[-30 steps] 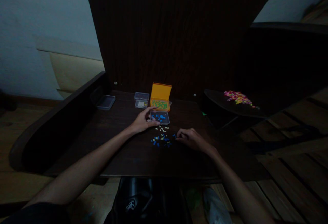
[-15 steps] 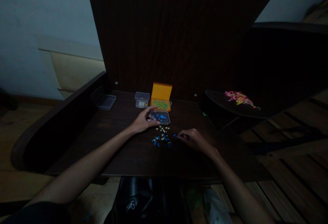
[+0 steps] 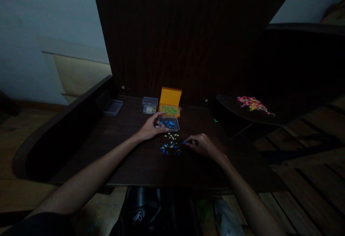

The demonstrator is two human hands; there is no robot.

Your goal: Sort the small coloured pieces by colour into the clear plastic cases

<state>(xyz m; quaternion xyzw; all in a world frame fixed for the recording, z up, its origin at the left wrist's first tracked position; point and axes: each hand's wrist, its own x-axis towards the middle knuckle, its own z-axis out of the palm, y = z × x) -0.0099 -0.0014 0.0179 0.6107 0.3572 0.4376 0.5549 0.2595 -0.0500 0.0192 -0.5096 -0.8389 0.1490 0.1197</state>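
Note:
The scene is very dim. My left hand rests on the dark table with thumb and fingers around the left edge of a small clear box that holds blue pieces. In front of that box lies a scatter of small blue and pale yellow pieces. My right hand lies just right of the scatter, fingers curled, fingertips pinched on a small blue piece at the scatter's right edge.
An open orange box with green and yellow pieces stands behind the clear box. Two small clear boxes sit left of it, another clear tray farther left. A pile of pink and yellow pieces lies on a dark surface at right.
My right hand has shifted slightly and lifted its fingertips around the blue piece. My left hand stays on the clear box.

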